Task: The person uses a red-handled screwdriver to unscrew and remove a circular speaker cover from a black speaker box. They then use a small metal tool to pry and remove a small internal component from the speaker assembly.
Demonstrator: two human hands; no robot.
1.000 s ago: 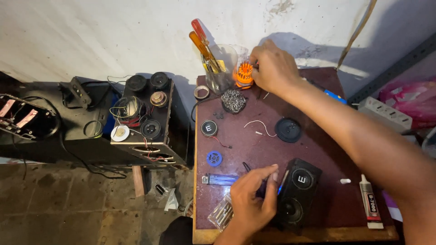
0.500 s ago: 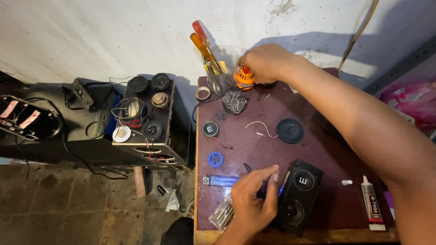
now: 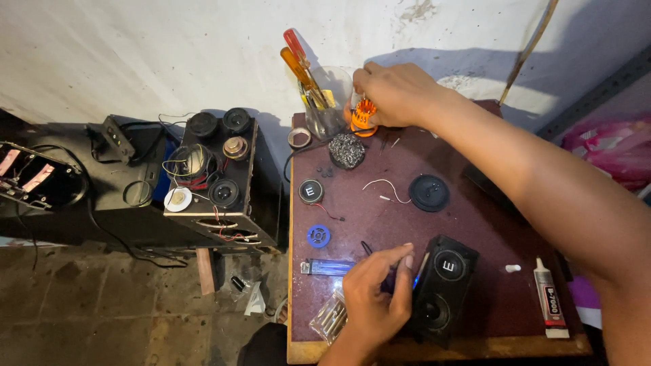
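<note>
My right hand (image 3: 397, 91) reaches to the far edge of the maroon table (image 3: 488, 312) and is closed on a small orange tool (image 3: 364, 116). That tool stands beside a clear jar (image 3: 330, 102) holding screwdrivers with red and orange handles. My left hand (image 3: 376, 298) is near the front edge with its fingers pinched on a small blue tool (image 3: 405, 279). It rests against a black speaker box (image 3: 444, 281). A flat blue part (image 3: 329, 266) lies just left of that hand.
On the table lie a grey wire-wool pad (image 3: 347, 150), a black round driver (image 3: 428, 192), a small round cap (image 3: 310, 191), a blue ring (image 3: 318, 236), a glue tube (image 3: 549, 298) and a clear bag of metal parts (image 3: 329, 317). A black speaker cabinet (image 3: 224, 213) with loose wires stands left of the table.
My right hand has slid left along the far edge and now covers the orange tool. My left hand has stayed by the speaker box.
</note>
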